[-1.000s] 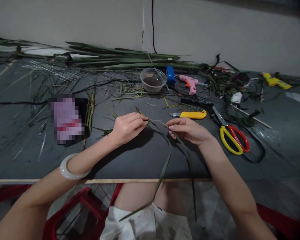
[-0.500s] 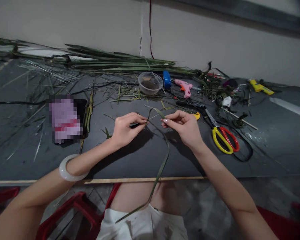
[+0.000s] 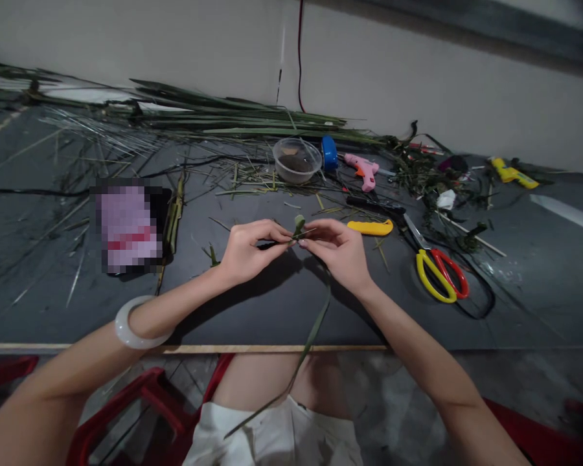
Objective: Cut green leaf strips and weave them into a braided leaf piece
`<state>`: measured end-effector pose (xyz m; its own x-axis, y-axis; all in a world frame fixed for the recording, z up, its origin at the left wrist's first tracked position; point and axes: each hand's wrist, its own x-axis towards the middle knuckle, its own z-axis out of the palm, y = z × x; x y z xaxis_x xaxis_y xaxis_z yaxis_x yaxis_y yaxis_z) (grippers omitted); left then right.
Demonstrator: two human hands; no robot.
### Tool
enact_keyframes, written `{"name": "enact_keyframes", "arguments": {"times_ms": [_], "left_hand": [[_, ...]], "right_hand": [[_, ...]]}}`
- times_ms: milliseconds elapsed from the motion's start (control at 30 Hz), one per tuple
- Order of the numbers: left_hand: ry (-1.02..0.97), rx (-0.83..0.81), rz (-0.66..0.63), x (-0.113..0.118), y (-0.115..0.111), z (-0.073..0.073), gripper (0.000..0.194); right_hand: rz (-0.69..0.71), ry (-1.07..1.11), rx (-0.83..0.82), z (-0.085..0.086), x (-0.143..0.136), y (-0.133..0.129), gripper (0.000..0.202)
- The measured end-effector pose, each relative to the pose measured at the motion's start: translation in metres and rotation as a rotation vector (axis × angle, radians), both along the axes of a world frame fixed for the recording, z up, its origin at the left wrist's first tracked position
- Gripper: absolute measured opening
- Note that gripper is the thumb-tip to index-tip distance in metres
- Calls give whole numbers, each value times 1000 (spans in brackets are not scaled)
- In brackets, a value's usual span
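My left hand [image 3: 254, 251] pinches a long green leaf strip [image 3: 315, 328] near the middle of the grey table. Fingertips of my right hand [image 3: 341, 254] are closed on the same strip, almost touching the left fingertips. Between the hands the strip makes a small loop [image 3: 299, 225] that stands up, with a thin pale strand beside it. The strip's long tail hangs over the table edge onto the white shorts. A yellow cutter [image 3: 370, 228] lies just beyond my right hand.
Scissors [image 3: 442, 275] and a cable lie at the right. A pink glue gun [image 3: 363, 171], a clear bowl [image 3: 296, 160], a blue roll [image 3: 329, 153] and leaf bundles [image 3: 233, 116] are at the back. A blurred-out purple item [image 3: 126, 223] lies left.
My right hand has moved left, up to my left hand. The wide arc of strip between them has become a small loop. The yellow cutter now shows more fully.
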<state>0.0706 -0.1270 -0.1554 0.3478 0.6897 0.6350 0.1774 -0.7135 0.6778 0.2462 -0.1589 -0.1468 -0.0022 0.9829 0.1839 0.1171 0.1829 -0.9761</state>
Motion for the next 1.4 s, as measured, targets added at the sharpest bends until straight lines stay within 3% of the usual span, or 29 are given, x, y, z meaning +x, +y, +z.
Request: {"name": "enact_keyframes", "arguments": {"times_ms": [100,200,333,533,667,967,1200,1400], "left_hand": [[-3,-52,-23,1,0,0,9],[-8,-108,-42,2,-1,0,8],[-25,-181,-53,3,-1,-1,6],[-68,-328,-59,5,-1,0,6],[-78,-389,-48,5,-1,0,8],[-66,-443,-10,5,0,-1,11],[-107,-465,45,5,2,-3,13],[-134,-468,69,5,2,-4,13]], "right_hand": [[61,-27,-13,0,2,0,47],[133,-91,46,0,3,1,33],[109,21,20,-1,2,4,12],[88,196,-102,-4,0,8,33],[80,214,-103,-6,0,8,37],[-91,64,55,-8,-10,-1,27],[-166,71,-35,-14,-18,1,24],[-238,-252,160,-12,-20,-2,6]]}}
